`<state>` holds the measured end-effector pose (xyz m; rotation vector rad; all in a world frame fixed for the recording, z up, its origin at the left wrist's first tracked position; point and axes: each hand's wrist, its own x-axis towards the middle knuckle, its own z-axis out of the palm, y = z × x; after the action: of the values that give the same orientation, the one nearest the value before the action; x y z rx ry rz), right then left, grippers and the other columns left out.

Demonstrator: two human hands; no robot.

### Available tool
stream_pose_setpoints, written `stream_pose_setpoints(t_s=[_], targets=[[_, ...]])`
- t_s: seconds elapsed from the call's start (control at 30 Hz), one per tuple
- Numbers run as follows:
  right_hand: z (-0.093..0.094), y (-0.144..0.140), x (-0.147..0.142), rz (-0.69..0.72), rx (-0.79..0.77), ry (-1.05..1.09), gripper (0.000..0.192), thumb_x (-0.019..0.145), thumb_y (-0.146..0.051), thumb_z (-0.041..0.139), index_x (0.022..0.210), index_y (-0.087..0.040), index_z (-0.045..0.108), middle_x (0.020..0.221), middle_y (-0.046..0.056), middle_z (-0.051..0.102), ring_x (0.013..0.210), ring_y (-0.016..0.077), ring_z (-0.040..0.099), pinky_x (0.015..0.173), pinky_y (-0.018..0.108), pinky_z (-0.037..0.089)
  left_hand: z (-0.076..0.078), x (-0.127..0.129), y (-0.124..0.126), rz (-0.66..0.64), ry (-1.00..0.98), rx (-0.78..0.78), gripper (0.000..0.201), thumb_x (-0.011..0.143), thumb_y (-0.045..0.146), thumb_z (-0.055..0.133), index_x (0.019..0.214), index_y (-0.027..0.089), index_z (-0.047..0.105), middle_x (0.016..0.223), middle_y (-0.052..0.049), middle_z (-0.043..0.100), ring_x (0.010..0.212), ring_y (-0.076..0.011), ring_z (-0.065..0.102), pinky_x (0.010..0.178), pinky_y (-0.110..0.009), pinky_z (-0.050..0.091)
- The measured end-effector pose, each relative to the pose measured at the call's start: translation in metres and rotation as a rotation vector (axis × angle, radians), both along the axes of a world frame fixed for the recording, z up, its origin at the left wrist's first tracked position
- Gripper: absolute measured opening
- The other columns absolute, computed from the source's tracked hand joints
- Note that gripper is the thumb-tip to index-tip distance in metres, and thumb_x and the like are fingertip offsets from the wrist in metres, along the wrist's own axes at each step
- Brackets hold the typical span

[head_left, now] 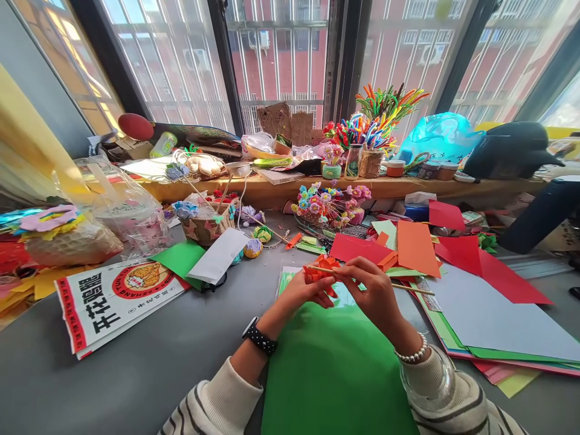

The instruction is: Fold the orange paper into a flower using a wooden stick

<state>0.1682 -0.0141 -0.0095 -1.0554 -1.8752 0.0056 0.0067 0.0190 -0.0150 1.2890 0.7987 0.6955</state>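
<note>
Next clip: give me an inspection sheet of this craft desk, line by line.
Surface: grey table, largely covered with paper.
Job's things: orange paper piece on a thin wooden stick, held above a green sheet.
Clutter: red and orange sheets, printed bag, white envelope, paper flower bunch, pipe cleaners in a jar, clear plastic bags.
Hands: left hand and right hand both pinch the orange paper piece at the stick.
Cables: one white cord near the basket.
Surroundings: wooden sill under barred windows; another person's dark sleeve at right.
</note>
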Motion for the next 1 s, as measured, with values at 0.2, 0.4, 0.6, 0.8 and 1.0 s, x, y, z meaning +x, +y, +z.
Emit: stream_pose_setpoints(t_s=[0.2, 0.4, 0.6, 0.8, 1.0], targets=[[0.001, 0.002, 0.001, -0.065, -0.008, -0.152, 0.019, 0.084, -0.020, 0.046, 0.084, -0.021, 0.065, 0.074, 0.005, 0.058, 0.071, 0.0160, 0.054, 0.063, 0.026, 0.043, 0.014, -0.021, 0.002, 0.477, 0.318, 0.788, 0.046, 0.063, 0.038, 0.066, 0.101, 0.017, 0.053, 0.101, -0.010, 0.052, 0.094, -0.0218, 0.052, 0.076, -0.035, 0.046], [-0.002, 0.001, -0.003, -0.051, 0.019, -0.202, 0.023, 0.086, -0.023, 0.042, 0.087, -0.020, 0.065, 0.076, 0.006, 0.059, 0.071, 0.0165, 0.054, 0.064, 0.027, 0.043, 0.017, -0.014, -0.007, 0.320, 0.521, 1.215, 0.012, 0.077, 0.023, 0.055, 0.084, 0.019, 0.064, 0.079, -0.005, 0.060, 0.081, -0.0172, 0.053, 0.075, -0.031, 0.043], [-0.005, 0.001, -0.005, -0.078, 0.029, -0.212, 0.021, 0.085, -0.024, 0.045, 0.087, -0.016, 0.065, 0.076, 0.007, 0.058, 0.071, 0.0164, 0.055, 0.064, 0.027, 0.044, 0.011, -0.009, -0.005, 0.312, 0.590, 1.184, 0.010, 0.077, 0.021, 0.055, 0.081, 0.018, 0.064, 0.079, -0.004, 0.062, 0.080, -0.0175, 0.054, 0.073, -0.030, 0.043], [-0.005, 0.001, -0.006, -0.048, -0.016, -0.150, 0.019, 0.085, -0.024, 0.046, 0.085, -0.018, 0.064, 0.076, 0.006, 0.057, 0.071, 0.0161, 0.055, 0.066, 0.028, 0.045, 0.012, -0.011, -0.006, 0.318, 0.585, 1.180, 0.010, 0.076, 0.019, 0.056, 0.080, 0.020, 0.065, 0.079, -0.003, 0.063, 0.078, -0.0165, 0.055, 0.072, -0.029, 0.042], [0.001, -0.001, -0.006, 0.038, -0.150, -0.027, 0.015, 0.083, -0.025, 0.050, 0.086, -0.018, 0.063, 0.077, 0.005, 0.056, 0.071, 0.0162, 0.055, 0.064, 0.028, 0.045, 0.011, -0.012, -0.008, 0.371, 0.607, 1.294, 0.011, 0.076, 0.020, 0.056, 0.080, 0.021, 0.066, 0.076, -0.001, 0.065, 0.075, -0.0157, 0.054, 0.071, -0.029, 0.039]])
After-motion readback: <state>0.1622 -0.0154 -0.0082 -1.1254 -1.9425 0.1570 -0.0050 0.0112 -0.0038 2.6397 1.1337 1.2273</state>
